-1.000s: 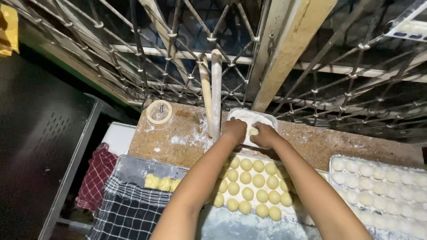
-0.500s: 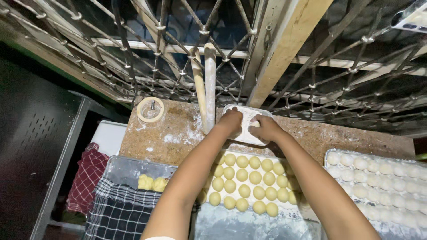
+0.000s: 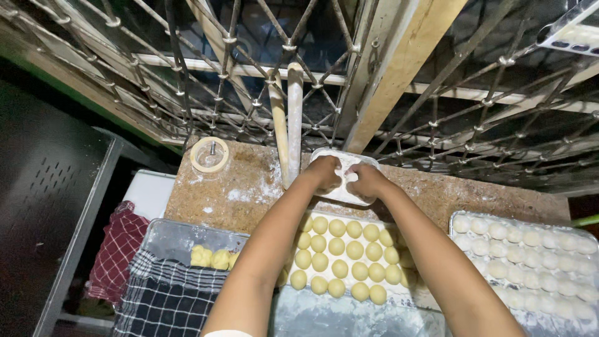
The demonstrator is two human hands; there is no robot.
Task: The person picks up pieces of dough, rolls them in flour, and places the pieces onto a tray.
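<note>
Head view: white flour container [image 3: 340, 187] beneath both hands' fingers [image 3: 337, 178], clenched, contents hidden.

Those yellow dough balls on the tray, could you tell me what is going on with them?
Rows of round yellow dough balls sit on a floured tray. Beyond it, the person's left hand and right hand meet over a shallow white container of flour on the speckled brown worktop; what they hold is hidden.
</note>
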